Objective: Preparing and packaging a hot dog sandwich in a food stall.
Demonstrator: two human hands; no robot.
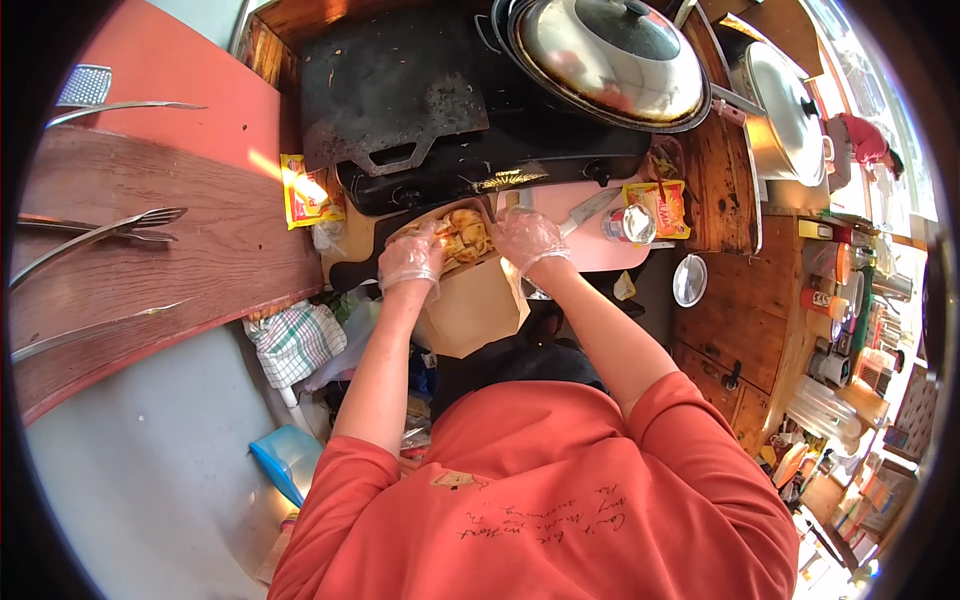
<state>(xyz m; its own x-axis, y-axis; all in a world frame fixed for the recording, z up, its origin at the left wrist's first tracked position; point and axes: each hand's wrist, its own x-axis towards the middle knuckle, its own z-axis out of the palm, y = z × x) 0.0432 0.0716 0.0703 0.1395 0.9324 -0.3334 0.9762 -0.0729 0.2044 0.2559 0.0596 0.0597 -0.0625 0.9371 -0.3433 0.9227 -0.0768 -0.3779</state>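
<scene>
Both of my hands wear clear plastic gloves. A brown cardboard food box sits before me, its lid folded out towards my body. Golden-brown cut pieces of food fill it. My left hand grips the box's left side, its fingertips reaching over the rim by the food. On the opposite side my right hand holds the right wall with curled fingers; its fingertips are partly hidden. Beneath the box lies a black board. A pink cutting board and a knife are right of my right hand.
Beyond the box stands a black Rinnai gas stove with a flat griddle plate and a lidded pan. A clear cup and yellow packets stand right. A checked cloth hangs left. Another person is far right.
</scene>
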